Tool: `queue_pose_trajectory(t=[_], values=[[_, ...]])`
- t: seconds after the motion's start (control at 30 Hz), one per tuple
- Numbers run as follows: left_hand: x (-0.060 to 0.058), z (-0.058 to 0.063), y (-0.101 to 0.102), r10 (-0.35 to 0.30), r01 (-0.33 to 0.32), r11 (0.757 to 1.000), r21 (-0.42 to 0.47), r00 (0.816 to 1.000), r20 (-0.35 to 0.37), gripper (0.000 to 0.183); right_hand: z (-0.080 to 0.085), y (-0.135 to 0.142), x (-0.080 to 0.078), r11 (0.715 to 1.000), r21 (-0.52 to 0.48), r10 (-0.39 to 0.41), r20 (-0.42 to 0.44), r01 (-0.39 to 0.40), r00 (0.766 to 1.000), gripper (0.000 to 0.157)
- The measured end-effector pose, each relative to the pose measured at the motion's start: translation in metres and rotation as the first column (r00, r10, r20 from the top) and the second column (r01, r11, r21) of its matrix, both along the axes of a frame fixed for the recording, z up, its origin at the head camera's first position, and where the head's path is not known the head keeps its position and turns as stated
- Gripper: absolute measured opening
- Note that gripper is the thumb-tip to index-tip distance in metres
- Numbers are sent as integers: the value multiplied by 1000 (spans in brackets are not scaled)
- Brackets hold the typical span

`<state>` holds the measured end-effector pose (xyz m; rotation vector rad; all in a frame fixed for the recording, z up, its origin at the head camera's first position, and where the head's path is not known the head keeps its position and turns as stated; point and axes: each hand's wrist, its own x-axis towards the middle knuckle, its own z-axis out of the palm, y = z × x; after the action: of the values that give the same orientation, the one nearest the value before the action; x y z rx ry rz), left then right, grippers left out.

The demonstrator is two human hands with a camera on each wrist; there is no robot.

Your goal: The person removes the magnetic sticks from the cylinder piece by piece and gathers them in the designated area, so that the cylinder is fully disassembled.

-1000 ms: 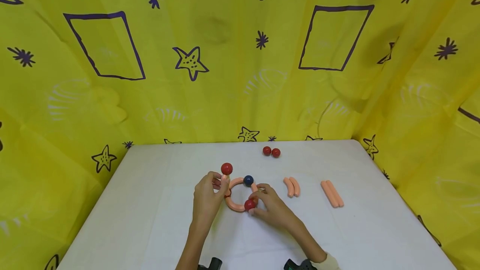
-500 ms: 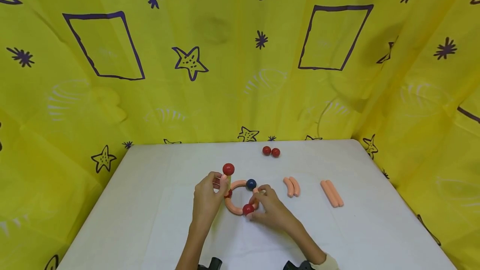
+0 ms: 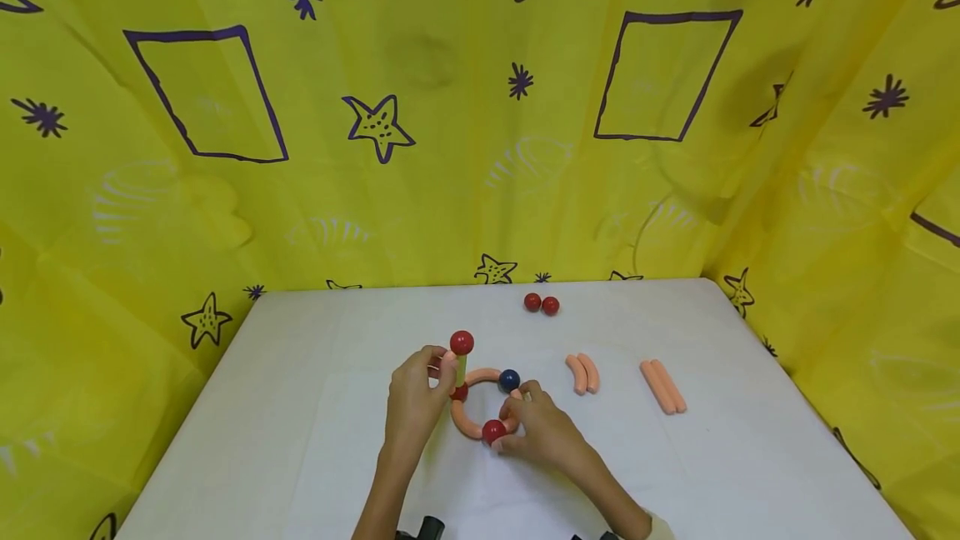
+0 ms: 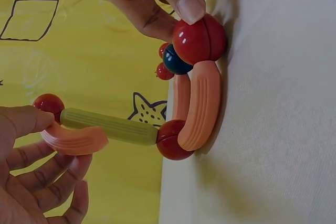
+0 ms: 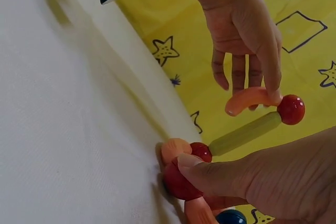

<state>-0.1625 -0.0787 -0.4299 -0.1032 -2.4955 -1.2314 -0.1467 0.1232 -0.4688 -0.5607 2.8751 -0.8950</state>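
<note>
A ring of curved orange sticks [image 3: 467, 421] joined by balls lies on the white table. My right hand [image 3: 551, 427] grips its near side, with the thumb on a red ball [image 3: 493, 431]. A dark blue ball [image 3: 509, 381] sits at the ring's far right. From the red ball [image 4: 174, 140] on the ring's left, a green rod [image 4: 110, 126] rises, topped by another red ball [image 4: 48, 106]. My left hand [image 3: 418, 390] pinches a short curved orange stick [image 4: 76, 141] between thumb and fingers. One end meets the top ball; the other points free, beside the rod.
Two loose red balls [image 3: 542, 304] lie toward the back of the table [image 3: 337, 440]. To the right are two curved orange sticks [image 3: 582, 373] and, further right, two straight orange sticks [image 3: 663, 387]. A yellow patterned curtain [image 3: 450, 215] hangs behind and at the sides.
The ring has shifted toward me and turned slightly, its blue ball moving right and nearer, my right hand moving with it. The green rod and top ball have moved a little right.
</note>
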Motion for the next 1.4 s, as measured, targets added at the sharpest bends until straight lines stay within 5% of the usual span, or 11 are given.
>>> queue_pose_trajectory(t=[0.27,0.4,0.57,0.73,0.93,1.13,1.27,1.4], values=[[1,3,-4,-19,18,999,-27,1000,-16,15,16,-7,3,996,5,-93,-46,93,995,31],[2,3,-3,-24,25,999,-32,1000,10,16,22,-11,-2,983,-132,-141,-86,129,986,30],[2,2,-3,-34,35,999,-37,999,41,17,25,-17,-11,926,-373,-118,-147,56,982,42],[3,3,-4,-25,26,999,-27,999,34,19,27,-30,-26,867,-497,-71,-201,-39,977,49],[4,5,-4,-40,41,999,-7,999,12,19,35,-48,-37,769,-638,-69,-118,-23,991,43],[4,5,-4,-40,41,999,-12,999,16,18,50,-59,-32,735,-678,-80,-38,33,996,41],[1,4,-4,-47,48,999,-21,998,29,20,29,-60,-45,707,-707,-96,-59,26,994,41],[1,4,-5,-61,62,998,-21,998,29,21,26,-60,-47,695,-719,-102,-112,-10,989,38]])
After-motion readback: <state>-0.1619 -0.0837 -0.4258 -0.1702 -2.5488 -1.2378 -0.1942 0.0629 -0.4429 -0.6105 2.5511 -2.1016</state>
